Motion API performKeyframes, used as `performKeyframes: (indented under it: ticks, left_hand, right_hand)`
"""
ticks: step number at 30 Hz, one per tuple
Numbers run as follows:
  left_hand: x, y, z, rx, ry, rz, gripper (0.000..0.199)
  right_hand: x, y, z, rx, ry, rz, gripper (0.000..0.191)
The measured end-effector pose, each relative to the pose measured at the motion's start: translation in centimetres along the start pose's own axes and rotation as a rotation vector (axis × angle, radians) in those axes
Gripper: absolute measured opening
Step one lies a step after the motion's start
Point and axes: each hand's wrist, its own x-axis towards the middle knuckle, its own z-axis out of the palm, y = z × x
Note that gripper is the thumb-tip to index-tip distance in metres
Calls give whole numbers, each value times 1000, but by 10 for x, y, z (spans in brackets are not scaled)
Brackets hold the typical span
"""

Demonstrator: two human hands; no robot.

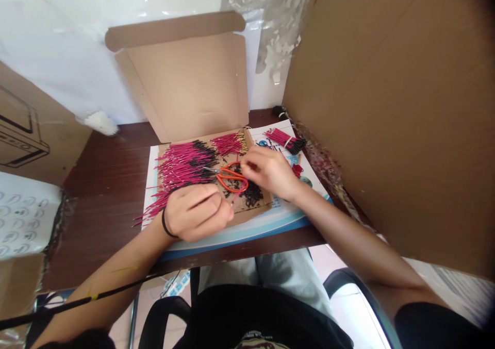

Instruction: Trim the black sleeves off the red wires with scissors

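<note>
My left hand (199,212) is closed at the front of the cardboard sheet, its fingertips pinching a short pink wire (238,192) that slants up toward my right hand (270,171). The right hand's fingers are pressed together just above the wire's far end; what they hold is too small to make out. Between the hands, scissors with orange handles (232,178) lie on the sheet, blades pointing left. To the left spreads a large pile of pink wires with black ends (180,166). Behind the scissors is a smaller bunch of pink wires with brass-coloured tips (228,144). Black bits (253,194) are scattered by my right hand.
A flat cardboard box lid (189,86) leans against the wall behind. A banded bundle of pink and black wires (285,140) lies at the right. Tall cardboard (386,106) closes off the right side, and another box (31,127) stands at the left.
</note>
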Motion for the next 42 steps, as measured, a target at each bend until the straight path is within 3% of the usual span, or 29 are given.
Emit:
performKeyframes:
  ticks: [3,6,8,11,13,17,23,26,29,34,38,42]
  left_hand:
    - [-3,3,5,-205,95,-202,19]
    - [-15,-2,19,-410,179,-811,31]
    - [-20,-7,25,-721,253,-1092,37]
    - [-19,-12,29,-1222,264,-1270,36]
    - [-15,-12,29,-1399,230,-1363,31]
    - [-10,-11,28,-1472,187,-1468,30]
    - [-13,-12,33,-1384,253,-1514,26]
    - [-11,-12,33,-1458,282,-1565,26]
    - [-6,-15,28,-1549,366,-1640,27]
    - [-2,-23,21,-1625,466,-1684,25]
    - [-5,-23,21,-1589,376,-1669,25]
    - [-6,-20,21,-1622,266,-1774,23]
  right_hand:
    - [3,1,-2,69,57,130,14]
    - [2,-4,0,56,-27,155,14]
    - [-1,-5,1,31,-121,165,16]
    - [-5,-1,4,43,-216,132,14]
    - [-7,1,6,55,-244,75,12]
    - [-8,0,7,-40,-254,80,23]
    - [-6,-4,12,-333,-304,10,26]
    - [-6,-5,17,-415,-359,-36,27]
    - [-7,-8,20,-479,-332,-8,34]
    - [-8,-9,15,-248,-205,188,54]
    - [-7,-5,12,-2,-95,229,65]
    - [-7,-4,15,51,15,277,47]
